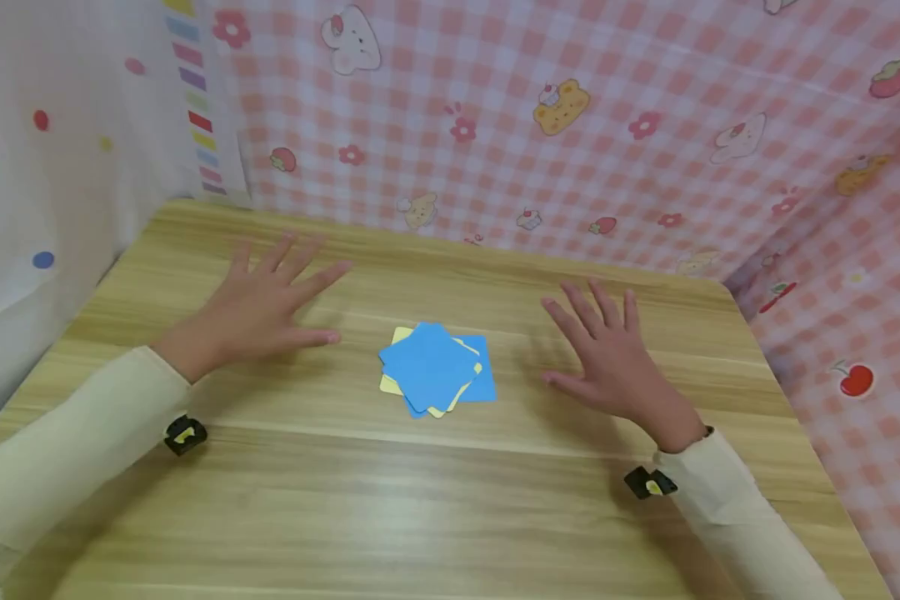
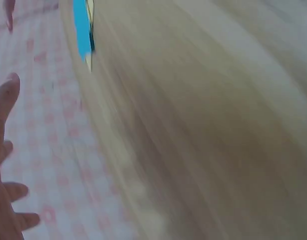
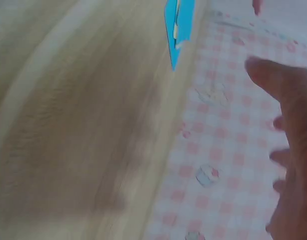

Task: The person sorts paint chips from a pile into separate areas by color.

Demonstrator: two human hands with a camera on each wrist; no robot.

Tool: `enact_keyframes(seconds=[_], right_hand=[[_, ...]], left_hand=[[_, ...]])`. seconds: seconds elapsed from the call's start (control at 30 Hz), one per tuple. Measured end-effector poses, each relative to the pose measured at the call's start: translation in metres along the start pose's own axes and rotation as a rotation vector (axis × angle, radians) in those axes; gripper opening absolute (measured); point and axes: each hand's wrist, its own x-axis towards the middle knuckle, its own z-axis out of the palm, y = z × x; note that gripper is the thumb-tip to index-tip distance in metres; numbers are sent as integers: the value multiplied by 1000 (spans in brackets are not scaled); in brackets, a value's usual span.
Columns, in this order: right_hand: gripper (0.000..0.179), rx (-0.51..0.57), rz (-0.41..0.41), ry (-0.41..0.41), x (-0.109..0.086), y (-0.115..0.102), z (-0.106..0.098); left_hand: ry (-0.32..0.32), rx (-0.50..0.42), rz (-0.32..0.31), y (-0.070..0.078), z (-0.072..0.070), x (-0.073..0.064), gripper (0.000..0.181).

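A: Edges first. What bounded the work?

B: A light wood-grain desk (image 1: 345, 517) with rounded far corners. A pink-and-white checked cloth printed with cartoon figures (image 1: 465, 75) hung behind the far edge and continued along the right side; a white cloth with coloured dots (image 1: 75, 192) hung along the left.

A: Position of the pieces?

B: A loose pile of flat blue and yellow card-like pieces (image 1: 431, 367) lay on the desk between the hands, turned at differing angles. A blue piece was uppermost; yellow corners and more blue projected from under it.

A: Room around it?

B: Wood surface showed on all sides of the pile, with the widest stretch on the near side. Both hands stood apart from it.

A: Fingers?

B: Left hand (image 1: 262, 308): fingers spread wide, thumb extended toward the pile, grasp released. Right hand (image 1: 607, 358): fingers likewise splayed and free, thumb pointing toward the pile. Its shadow fell separately on the wood, so it was raised. In the head view, both sets of fingertips reached near the far edge.
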Motion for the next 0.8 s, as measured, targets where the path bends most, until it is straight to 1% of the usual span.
enact_keyframes(seconds=[0.1,0.2,0.3,0.37,0.43,0.5,0.6,0.67,0.8], right_hand=[[97,45,-118,-110,22,-4,5],[100,96,-208,-219,46,-7,12],[98,138,-256,-323,67,-9,19],[94,152,-287,-382,84,-14,25],[93,165,-307,-438,97,-19,29],[95,169,-326,-484,108,-24,34],[100,157,-350,-538,119,-32,41],[100,161,-348,-557,122,-34,44],[95,195,-329,-591,124,-38,48]], left_hand=[[-47,-18,-27,17,3,10,87],[-92,-45,-64,40,11,19,90],[-153,-76,-104,67,23,27,96],[-177,-86,-132,81,29,28,99],[-193,-94,-142,95,36,28,101],[-211,-106,-134,106,43,27,101],[-232,-127,-120,116,51,25,101],[-232,-131,-107,121,54,25,99],[-214,-103,-93,122,56,24,94]])
